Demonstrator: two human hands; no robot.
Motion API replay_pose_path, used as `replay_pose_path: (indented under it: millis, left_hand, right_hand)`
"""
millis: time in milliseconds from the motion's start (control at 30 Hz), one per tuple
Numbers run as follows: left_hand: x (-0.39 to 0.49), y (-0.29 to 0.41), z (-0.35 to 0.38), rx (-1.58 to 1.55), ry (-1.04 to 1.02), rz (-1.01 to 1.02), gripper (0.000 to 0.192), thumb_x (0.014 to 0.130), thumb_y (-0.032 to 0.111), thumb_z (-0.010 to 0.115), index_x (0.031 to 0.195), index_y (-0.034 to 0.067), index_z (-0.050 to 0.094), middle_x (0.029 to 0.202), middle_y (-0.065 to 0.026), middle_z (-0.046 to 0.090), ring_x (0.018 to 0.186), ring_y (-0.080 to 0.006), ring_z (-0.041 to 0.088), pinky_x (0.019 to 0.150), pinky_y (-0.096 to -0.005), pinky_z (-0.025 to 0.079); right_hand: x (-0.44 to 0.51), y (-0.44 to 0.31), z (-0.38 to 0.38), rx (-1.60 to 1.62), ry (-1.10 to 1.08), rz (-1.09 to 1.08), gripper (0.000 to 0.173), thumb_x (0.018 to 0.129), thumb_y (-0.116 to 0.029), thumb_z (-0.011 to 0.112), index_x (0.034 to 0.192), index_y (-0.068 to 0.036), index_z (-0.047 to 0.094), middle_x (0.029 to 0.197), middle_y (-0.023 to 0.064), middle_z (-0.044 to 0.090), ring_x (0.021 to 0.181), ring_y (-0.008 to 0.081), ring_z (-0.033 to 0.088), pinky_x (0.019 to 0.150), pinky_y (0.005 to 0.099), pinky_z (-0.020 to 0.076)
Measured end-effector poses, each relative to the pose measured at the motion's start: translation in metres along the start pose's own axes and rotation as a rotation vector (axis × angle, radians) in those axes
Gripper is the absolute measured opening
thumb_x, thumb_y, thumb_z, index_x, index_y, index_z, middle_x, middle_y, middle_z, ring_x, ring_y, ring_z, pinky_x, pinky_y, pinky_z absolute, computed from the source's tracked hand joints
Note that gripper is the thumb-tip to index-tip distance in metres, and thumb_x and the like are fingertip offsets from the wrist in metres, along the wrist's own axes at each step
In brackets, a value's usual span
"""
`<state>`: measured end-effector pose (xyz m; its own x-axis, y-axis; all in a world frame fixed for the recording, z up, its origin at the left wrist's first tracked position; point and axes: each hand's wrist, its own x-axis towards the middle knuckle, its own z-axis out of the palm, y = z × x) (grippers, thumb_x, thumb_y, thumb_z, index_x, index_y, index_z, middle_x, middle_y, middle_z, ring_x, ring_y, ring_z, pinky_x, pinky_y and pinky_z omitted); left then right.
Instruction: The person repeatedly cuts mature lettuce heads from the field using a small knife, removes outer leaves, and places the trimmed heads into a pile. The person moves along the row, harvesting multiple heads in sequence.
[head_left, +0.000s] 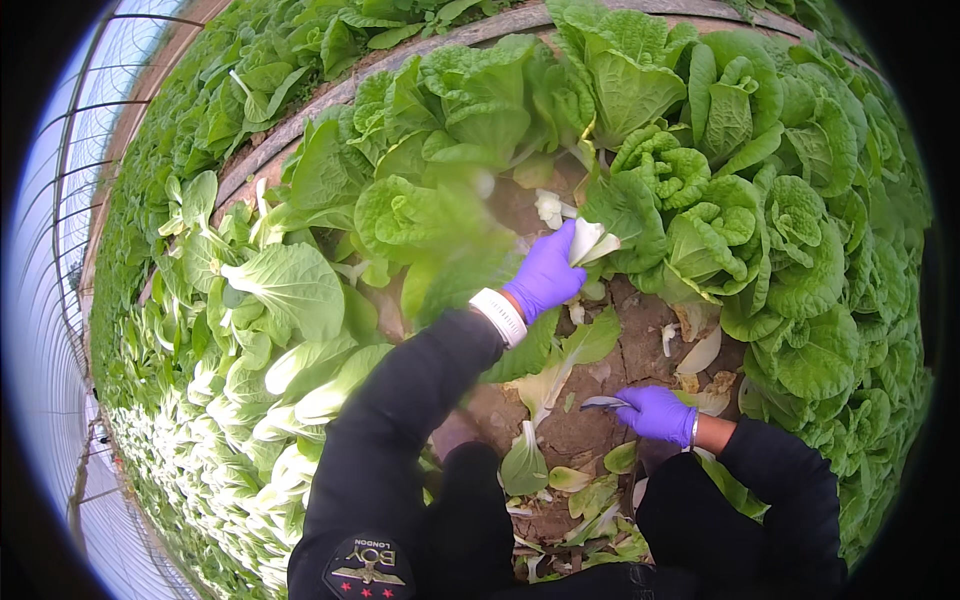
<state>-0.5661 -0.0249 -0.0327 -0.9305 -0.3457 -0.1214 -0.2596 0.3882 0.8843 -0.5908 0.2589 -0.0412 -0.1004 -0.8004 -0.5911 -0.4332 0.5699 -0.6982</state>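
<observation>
My left hand (546, 271), in a purple glove with a white band at the wrist, grips the pale stalks of several cut leaves (591, 241). Large green leaves by that hand are partly blurred. Lower right, my right hand (657, 414), also in a purple glove, holds a knife (604, 403) with a short curved blade pointing left above the soil. A white cut stump (551, 208) lies just beyond my left hand. Heads of leafy Chinese cabbage (712, 240) stand to the right of it.
Cut cabbage heads and leaves (292, 285) lie heaped on the left. Loose leaves (525, 459) and yellowed scraps (701, 352) are on the soil before my knees. A long grey board (345, 90) borders the bed at the far side. The greenhouse's metal hoops (75, 112) rise at the left.
</observation>
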Motion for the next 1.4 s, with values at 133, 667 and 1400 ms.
replay_pose_path:
  millis: [133, 667, 1400]
  left_hand:
    - [-0.027, 0.061, -0.042, -0.546, 0.028, -0.067, 0.069, 0.070, 0.000, 0.061, 0.136, -0.006, 0.042, 0.125, -0.0135, 0.057, 0.115, -0.0211, 0.053, 0.103, -0.0332, 0.040]
    - [-0.236, -0.147, -0.369, -0.358, 1.510, -0.681, 0.058, 0.088, 0.020, 0.069, 0.136, -0.003, 0.045, 0.125, -0.0182, 0.059, 0.110, -0.0230, 0.059, 0.096, -0.0343, 0.045]
    - [-0.093, -0.044, -0.116, 1.583, 0.080, 0.178, 0.036, 0.081, 0.011, 0.055, 0.117, 0.004, 0.054, 0.083, -0.0044, 0.050, 0.082, -0.0200, 0.053, 0.090, -0.0444, 0.042]
  right_hand:
    - [0.004, -0.002, 0.003, 0.022, -0.025, -0.014, 0.023, 0.090, -0.027, 0.056, 0.101, -0.008, 0.064, 0.082, 0.0204, 0.065, 0.079, 0.0421, 0.062, 0.070, 0.0497, 0.0484]
    - [0.015, -0.031, 0.007, -0.179, -0.124, 0.004, 0.024, 0.089, -0.028, 0.054, 0.102, -0.010, 0.062, 0.085, 0.0189, 0.066, 0.081, 0.0398, 0.064, 0.074, 0.0506, 0.0494]
    - [0.217, -0.077, -0.060, -0.003, 0.766, -0.262, 0.017, 0.091, -0.010, 0.050, 0.102, -0.007, 0.063, 0.074, 0.0121, 0.066, 0.066, 0.0302, 0.064, 0.062, 0.0391, 0.0503]
